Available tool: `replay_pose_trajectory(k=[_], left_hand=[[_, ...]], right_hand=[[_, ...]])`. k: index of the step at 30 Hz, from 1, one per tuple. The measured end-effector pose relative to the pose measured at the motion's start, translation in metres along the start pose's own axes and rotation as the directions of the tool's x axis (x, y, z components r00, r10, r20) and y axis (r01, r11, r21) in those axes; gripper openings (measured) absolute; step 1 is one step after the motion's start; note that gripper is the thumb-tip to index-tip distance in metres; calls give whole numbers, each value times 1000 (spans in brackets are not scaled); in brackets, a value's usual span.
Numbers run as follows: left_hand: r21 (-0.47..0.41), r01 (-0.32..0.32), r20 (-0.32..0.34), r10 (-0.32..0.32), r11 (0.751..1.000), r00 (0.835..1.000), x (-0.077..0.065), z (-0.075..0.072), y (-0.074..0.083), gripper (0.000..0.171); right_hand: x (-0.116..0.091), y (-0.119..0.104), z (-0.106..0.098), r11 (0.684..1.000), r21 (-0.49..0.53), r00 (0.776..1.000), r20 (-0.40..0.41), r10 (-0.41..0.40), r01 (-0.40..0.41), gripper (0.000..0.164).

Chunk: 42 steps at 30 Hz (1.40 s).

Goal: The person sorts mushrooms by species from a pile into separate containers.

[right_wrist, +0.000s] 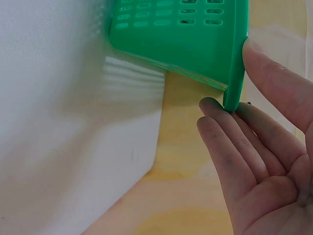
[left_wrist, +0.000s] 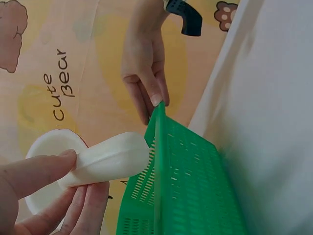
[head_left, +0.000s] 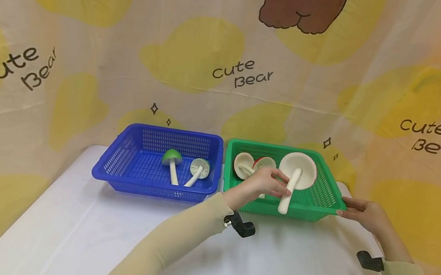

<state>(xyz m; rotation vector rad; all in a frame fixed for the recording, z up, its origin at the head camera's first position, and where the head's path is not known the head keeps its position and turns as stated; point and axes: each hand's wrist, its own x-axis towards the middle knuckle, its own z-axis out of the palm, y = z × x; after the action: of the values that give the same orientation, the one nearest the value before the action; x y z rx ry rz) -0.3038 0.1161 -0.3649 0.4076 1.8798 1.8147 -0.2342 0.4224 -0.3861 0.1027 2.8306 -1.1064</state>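
My left hand (head_left: 267,183) pinches the white stem of a toy mushroom (head_left: 298,171) over the front part of the green basket (head_left: 321,211). The underside of its pale cap faces me, and the stem points down past the rim. In the left wrist view, thumb and fingers (left_wrist: 41,171) close round the mushroom's stem (left_wrist: 115,156). With thumb above and fingers below, my right hand (head_left: 366,216) grips the basket's right rim (right_wrist: 238,58). Inside the green basket lie a pale mushroom (head_left: 244,163) and a red-edged one (head_left: 265,163), partly hidden by my left hand.
Left of the green basket stands a blue basket (head_left: 118,179), close beside it. It holds a green-capped mushroom (head_left: 172,158) and a whitish mushroom (head_left: 199,169). Both baskets stand on a white-covered table (head_left: 225,268), with a bear-print cloth (head_left: 198,57) hanging behind.
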Motion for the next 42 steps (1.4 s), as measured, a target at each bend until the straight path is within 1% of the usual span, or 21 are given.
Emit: replay_pose_trajectory(k=[6,13,19,26,30,34,36,38,42], left_hand=[[-6,19,-19,-19,1000,1000,11,0,6,25],[4,32,-98,-32,999,995,26,-5,7,24],[22,61,-86,-59,998,995,34,-12,7,25],[7,79,-89,-78,997,993,41,-17,6,25],[21,49,-99,-47,999,994,42,-16,6,29],[124,7,-152,12,992,988,39,-16,5,40],[151,4,-181,23,989,983,37,-18,3,44],[140,11,-191,16,990,981,35,-22,1,46],[31,-4,-131,8,1000,991,31,-34,-2,48]], right_hand=[[-1,0,0,1000,6,1000,-2,5,-5,76],[-1,-1,1,1000,9,1000,0,12,-12,77],[0,-1,1,1000,6,1000,7,12,-12,77],[-1,-1,1,1000,-22,1000,4,-12,12,77],[-2,-2,1,1000,-27,1000,3,-10,10,76],[-1,-4,1,1000,-21,1000,6,-3,3,77],[-1,-5,1,1000,-16,1000,7,-4,4,77],[-1,-5,1,1000,-8,1000,10,-5,5,78],[-1,-3,1,1000,-4,1000,7,-7,8,76]])
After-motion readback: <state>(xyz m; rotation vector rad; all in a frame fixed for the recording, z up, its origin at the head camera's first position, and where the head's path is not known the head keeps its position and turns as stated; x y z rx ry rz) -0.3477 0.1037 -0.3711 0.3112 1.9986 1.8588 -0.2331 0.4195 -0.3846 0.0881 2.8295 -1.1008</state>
